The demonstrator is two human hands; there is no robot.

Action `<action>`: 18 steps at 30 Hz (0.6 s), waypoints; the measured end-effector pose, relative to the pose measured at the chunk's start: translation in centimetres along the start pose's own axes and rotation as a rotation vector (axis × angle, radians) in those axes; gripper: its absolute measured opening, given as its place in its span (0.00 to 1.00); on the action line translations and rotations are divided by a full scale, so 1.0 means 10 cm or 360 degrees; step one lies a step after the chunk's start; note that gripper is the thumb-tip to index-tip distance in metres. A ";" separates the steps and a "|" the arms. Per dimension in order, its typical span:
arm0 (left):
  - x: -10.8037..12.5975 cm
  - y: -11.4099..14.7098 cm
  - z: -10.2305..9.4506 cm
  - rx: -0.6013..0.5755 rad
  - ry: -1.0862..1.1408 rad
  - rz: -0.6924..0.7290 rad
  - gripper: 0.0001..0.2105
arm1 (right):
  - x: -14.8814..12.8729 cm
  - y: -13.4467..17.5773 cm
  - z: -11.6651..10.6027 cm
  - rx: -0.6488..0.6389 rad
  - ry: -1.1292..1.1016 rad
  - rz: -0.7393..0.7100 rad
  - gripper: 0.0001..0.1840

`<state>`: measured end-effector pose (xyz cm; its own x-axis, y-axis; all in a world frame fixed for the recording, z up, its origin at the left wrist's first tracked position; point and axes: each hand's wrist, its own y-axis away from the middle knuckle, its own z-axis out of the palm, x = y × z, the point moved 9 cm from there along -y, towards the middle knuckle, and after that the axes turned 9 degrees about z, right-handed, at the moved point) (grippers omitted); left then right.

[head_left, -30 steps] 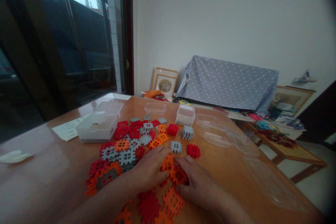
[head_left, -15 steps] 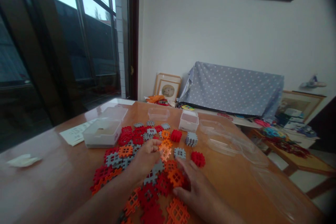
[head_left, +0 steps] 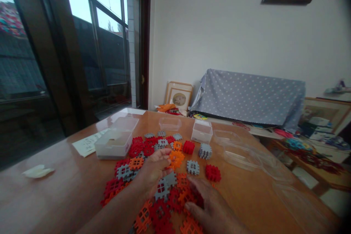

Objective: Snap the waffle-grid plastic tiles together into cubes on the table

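Note:
Orange, red and grey square interlocking plastic pieces lie heaped across the table. My left hand (head_left: 157, 164) is over the middle of the heap, its fingers apart and their tips at an orange interlocking piece (head_left: 177, 159). My right hand (head_left: 205, 203) rests at the heap's right side, thumb and fingers spread around orange pieces (head_left: 185, 196) and a partly covered red one. Past the right hand are a grey piece (head_left: 193, 167) and a red stack (head_left: 212, 173). Farther back stand another red stack (head_left: 189, 147) and a grey stack (head_left: 205, 151).
A lidded clear box (head_left: 113, 148) stands left of the heap beside a written paper (head_left: 86, 144). Another clear box (head_left: 202, 131) is at the back. Clear lids and trays (head_left: 241, 156) lie along the right. A crumpled tissue (head_left: 37, 171) lies at far left.
The orange piece my left fingers were curled on now lies flatter on other orange pieces, and those fingers have loosened. My right hand stays by the same pieces. The camera view has shifted slightly.

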<state>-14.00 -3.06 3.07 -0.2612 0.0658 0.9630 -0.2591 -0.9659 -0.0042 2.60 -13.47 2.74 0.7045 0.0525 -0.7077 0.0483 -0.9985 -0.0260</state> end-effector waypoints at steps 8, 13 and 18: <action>0.08 -0.08 -0.17 0.0089 -0.0060 0.0108 0.23 | -0.03 0.01 -0.02 0.0007 0.0033 0.0012 0.31; 0.10 -0.14 -0.32 0.0190 -0.0104 0.0159 0.22 | 0.00 -0.02 -0.02 0.0062 0.0018 0.0000 0.30; 0.03 -0.17 -0.33 0.0158 -0.0084 0.0136 0.23 | 0.02 -0.04 -0.03 0.0155 0.0038 -0.0022 0.26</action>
<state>-16.67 -0.56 2.48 -0.2284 -0.0287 0.9732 -0.1442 -0.9875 -0.0629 2.94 -13.02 2.86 0.7209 0.0658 -0.6899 -0.0098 -0.9944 -0.1052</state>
